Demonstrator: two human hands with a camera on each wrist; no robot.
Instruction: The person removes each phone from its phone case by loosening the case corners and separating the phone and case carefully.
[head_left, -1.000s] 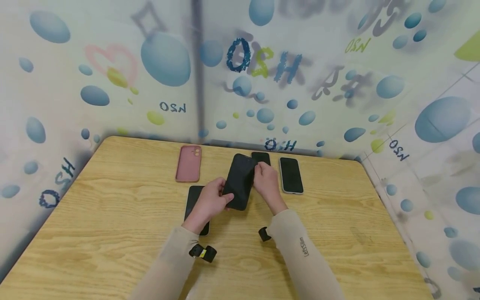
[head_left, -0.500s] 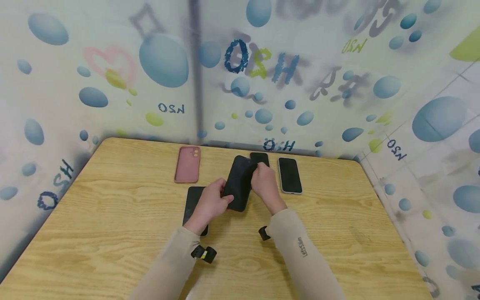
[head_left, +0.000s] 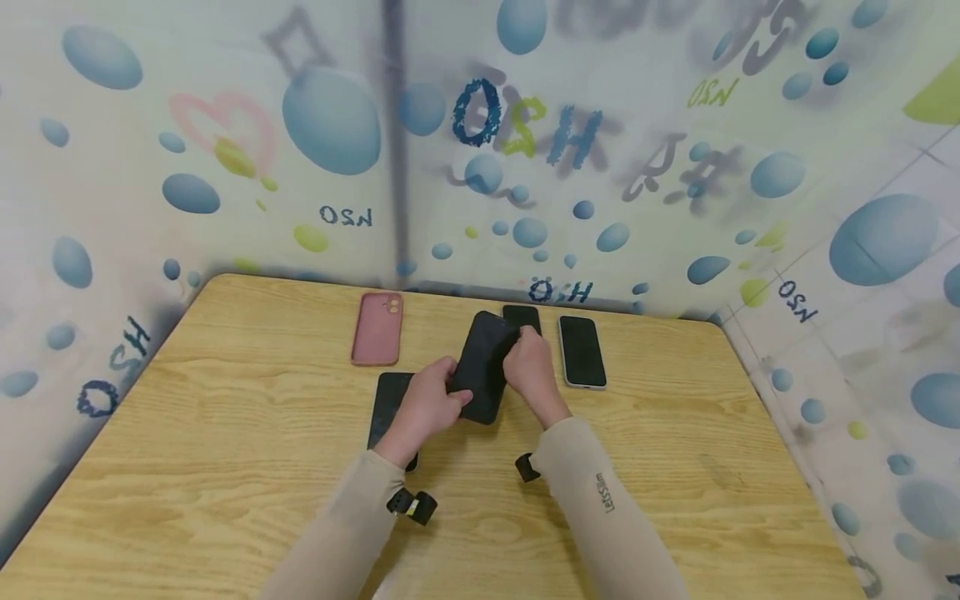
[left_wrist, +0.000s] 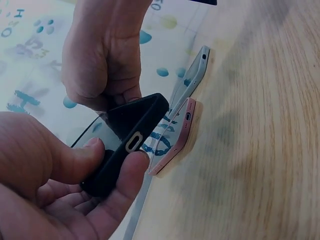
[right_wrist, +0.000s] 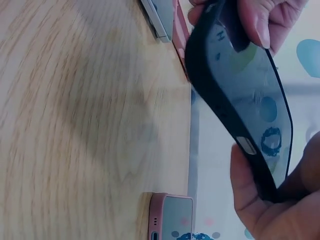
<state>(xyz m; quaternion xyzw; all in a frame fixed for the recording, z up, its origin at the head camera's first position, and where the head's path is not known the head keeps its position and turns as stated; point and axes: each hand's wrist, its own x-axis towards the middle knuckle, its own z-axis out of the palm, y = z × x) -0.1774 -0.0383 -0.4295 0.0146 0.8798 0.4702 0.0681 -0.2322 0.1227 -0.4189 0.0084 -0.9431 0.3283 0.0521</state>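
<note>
A black-cased phone (head_left: pixel 480 367) is held tilted above the table, its dark screen up. My left hand (head_left: pixel 429 402) grips its lower left end, thumb on the front and fingers beneath. My right hand (head_left: pixel 531 367) pinches the upper right edge with curled fingers. The black case (right_wrist: pixel 212 92) shows an oblong port opening in the right wrist view, and its rim bows outward near my right fingers. Under my left wrist lies another dark-screened phone (head_left: pixel 384 407), partly hidden. An empty pink phone case (head_left: pixel 377 329) lies farther back on the left.
Behind my right hand a phone (head_left: pixel 521 317) lies partly covered; a pink rim (left_wrist: pixel 186 132) shows on it in the left wrist view. To its right is a white-edged phone (head_left: pixel 582 352). The wooden table (head_left: pixel 225 417) ends at a patterned wall (head_left: pixel 487 233).
My right hand has turned slightly inward over the phone's upper right edge. The held phone has shifted a little to the right; the things on the table stay in place.
</note>
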